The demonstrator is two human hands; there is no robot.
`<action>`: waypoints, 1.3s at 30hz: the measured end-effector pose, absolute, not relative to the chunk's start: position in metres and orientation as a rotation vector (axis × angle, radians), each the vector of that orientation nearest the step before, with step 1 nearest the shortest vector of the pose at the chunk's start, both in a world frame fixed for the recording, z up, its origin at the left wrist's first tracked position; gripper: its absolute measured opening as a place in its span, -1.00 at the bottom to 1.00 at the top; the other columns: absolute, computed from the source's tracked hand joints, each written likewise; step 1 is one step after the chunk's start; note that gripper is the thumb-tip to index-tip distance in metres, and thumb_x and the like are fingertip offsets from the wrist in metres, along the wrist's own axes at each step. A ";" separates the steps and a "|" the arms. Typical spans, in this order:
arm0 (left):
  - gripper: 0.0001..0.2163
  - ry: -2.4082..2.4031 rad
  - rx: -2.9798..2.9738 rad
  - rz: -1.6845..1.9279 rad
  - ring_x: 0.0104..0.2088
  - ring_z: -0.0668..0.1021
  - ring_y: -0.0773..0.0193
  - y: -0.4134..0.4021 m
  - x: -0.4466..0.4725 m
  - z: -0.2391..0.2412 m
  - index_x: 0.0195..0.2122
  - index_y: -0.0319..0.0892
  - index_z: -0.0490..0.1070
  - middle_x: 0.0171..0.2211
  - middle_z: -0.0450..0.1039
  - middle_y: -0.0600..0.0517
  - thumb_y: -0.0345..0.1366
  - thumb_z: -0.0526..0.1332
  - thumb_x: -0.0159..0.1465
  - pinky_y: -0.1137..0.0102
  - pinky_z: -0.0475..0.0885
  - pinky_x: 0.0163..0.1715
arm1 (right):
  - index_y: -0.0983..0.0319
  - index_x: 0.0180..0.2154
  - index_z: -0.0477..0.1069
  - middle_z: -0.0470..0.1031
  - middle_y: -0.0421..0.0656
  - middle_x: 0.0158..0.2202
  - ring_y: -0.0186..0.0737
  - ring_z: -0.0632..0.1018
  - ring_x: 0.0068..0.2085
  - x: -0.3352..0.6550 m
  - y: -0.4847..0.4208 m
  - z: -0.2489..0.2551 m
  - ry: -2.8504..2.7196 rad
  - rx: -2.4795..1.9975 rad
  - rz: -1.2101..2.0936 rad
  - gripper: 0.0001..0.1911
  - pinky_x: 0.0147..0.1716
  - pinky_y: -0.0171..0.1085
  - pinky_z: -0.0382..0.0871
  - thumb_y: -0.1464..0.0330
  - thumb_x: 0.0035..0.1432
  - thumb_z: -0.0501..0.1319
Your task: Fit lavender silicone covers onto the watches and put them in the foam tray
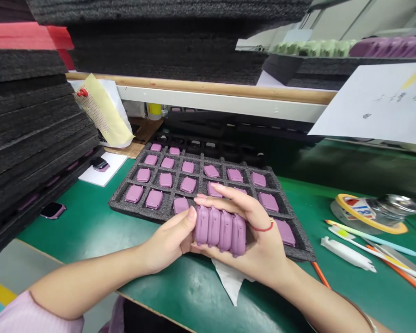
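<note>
A row of several purple watch cases (pixel 220 230) stands on edge between my hands, over the front of a black foam tray (pixel 300 233). My right hand (pixel 254 215) cups the row from below and behind, its fingers curled over the far side. At the row's left end, my left hand (pixel 175 231) presses with its thumb up against the outermost case. More purple watch cases (pixel 188 185) lie singly in the tray's compartments; my right fingers hide some of them. Under my hands a white tissue (pixel 232 280) pokes out.
Stacked black foam trays (pixel 27 138) rise at the left, beside a watch (pixel 53 210) and another watch (pixel 100 164) on white paper. To the right are a glass bottle (pixel 370 210), pens (pixel 374 238) and a white tube (pixel 348 254). A shelf edge (pixel 211 97) crosses above.
</note>
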State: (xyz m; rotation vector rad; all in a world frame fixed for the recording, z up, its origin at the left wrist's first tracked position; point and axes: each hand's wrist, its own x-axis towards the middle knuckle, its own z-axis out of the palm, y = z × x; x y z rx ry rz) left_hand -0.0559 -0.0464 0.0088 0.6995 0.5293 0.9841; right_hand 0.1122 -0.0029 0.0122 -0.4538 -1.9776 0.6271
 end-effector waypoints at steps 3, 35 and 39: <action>-0.53 0.535 0.716 0.995 -0.28 0.57 0.26 -0.046 -0.054 0.009 -0.05 -0.16 0.55 -0.27 0.59 -0.03 0.13 0.30 0.24 0.37 0.39 -0.21 | 0.09 0.32 0.17 0.49 -0.04 0.21 -0.13 0.63 0.09 0.112 -0.002 0.011 -1.975 -0.456 0.615 -0.07 0.19 -0.18 0.50 0.42 -0.01 0.52; -0.36 0.718 0.942 1.030 -0.40 0.62 0.18 -0.048 -0.056 0.001 0.16 -0.18 0.37 -0.24 0.59 -0.08 0.24 0.14 0.29 0.36 0.48 -0.45 | 0.07 0.33 0.12 0.60 -0.08 0.08 -0.07 0.66 0.04 0.114 -0.005 0.016 -2.046 -0.511 0.605 -0.10 0.05 -0.11 0.61 0.42 0.05 0.46; -0.32 0.698 0.941 1.021 -0.41 0.63 0.16 -0.049 -0.056 0.002 0.24 -0.18 0.31 -0.22 0.60 -0.09 0.24 0.14 0.29 0.28 0.54 -0.37 | 0.07 0.34 0.11 0.60 -0.09 0.09 -0.11 0.65 0.06 0.114 -0.004 0.016 -2.041 -0.502 0.625 -0.07 0.05 -0.18 0.61 0.46 0.02 0.46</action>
